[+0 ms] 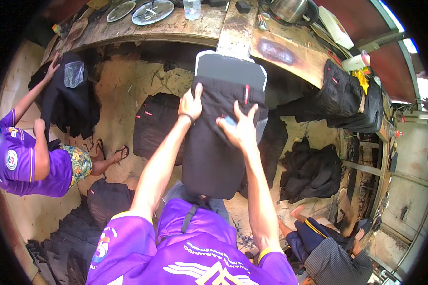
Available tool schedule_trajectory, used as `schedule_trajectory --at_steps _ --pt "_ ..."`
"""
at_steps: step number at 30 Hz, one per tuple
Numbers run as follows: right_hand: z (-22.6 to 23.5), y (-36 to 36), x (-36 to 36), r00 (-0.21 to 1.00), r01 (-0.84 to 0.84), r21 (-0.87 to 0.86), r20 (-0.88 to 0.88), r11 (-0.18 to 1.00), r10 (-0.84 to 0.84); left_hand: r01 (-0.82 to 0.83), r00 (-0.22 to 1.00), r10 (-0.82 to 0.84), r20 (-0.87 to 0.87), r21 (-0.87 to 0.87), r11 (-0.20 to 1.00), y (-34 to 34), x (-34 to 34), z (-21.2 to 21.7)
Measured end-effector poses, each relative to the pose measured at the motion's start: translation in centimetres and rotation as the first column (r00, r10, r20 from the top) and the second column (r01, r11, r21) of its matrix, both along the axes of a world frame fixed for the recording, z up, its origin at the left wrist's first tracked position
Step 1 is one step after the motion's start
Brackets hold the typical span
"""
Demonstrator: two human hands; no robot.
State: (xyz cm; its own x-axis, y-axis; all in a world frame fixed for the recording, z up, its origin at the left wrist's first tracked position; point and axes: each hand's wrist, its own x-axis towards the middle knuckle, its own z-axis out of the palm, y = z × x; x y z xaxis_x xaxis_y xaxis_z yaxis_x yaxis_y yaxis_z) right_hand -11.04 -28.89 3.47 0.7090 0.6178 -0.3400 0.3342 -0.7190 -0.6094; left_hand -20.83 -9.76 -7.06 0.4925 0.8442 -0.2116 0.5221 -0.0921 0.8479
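Note:
A pair of black shorts (214, 166) with an elastic waistband and a small red tag is drawn over a flat dark board (230, 67) with a pale rim. The board's top end sticks out above the waistband. My left hand (191, 105) is closed round the left edge of the shorts, its thumb on top and its other fingers mostly hidden. On the right side of the cloth lies my right hand (241, 129), fingers spread. A small bluish-white patch (229, 120) shows beside its thumb; I cannot make out what it is.
Ahead runs a wooden bench (199, 29) with round plates (153, 12), a clear bottle (192, 8) and a metal kettle (290, 10). Folded black garments (347, 95) hang at right; a dark heap (311, 168) lies below. One person (38, 156) stands left, another (335, 251) sits lower right.

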Motion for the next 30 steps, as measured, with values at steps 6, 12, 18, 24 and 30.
schedule_trajectory --at_steps 6,12,18,24,30 --pt "1.5 2.8 7.0 0.994 0.107 0.231 0.009 0.967 -0.112 0.000 0.954 0.195 -0.227 0.653 0.758 3.4 5.1 3.6" --pt "-2.4 -4.6 9.0 0.785 0.460 0.150 -0.529 0.875 -0.322 0.457 0.863 -0.253 -0.437 0.465 0.758 -3.2 6.1 6.2" --pt "-5.5 2.9 16.3 0.761 0.637 0.213 -0.327 0.741 -0.560 0.454 0.845 -0.185 -0.502 0.491 0.744 2.6 14.1 6.1" --pt "-0.3 6.0 17.8 0.856 0.517 0.169 -0.092 0.839 -0.509 0.556 0.811 -0.317 -0.491 0.481 0.678 6.9 19.9 5.3" --pt "-1.5 -0.2 5.6 0.852 -0.244 0.448 0.522 0.860 -0.030 0.566 0.811 -0.490 -0.321 0.646 0.513 7.8 20.1 5.1"
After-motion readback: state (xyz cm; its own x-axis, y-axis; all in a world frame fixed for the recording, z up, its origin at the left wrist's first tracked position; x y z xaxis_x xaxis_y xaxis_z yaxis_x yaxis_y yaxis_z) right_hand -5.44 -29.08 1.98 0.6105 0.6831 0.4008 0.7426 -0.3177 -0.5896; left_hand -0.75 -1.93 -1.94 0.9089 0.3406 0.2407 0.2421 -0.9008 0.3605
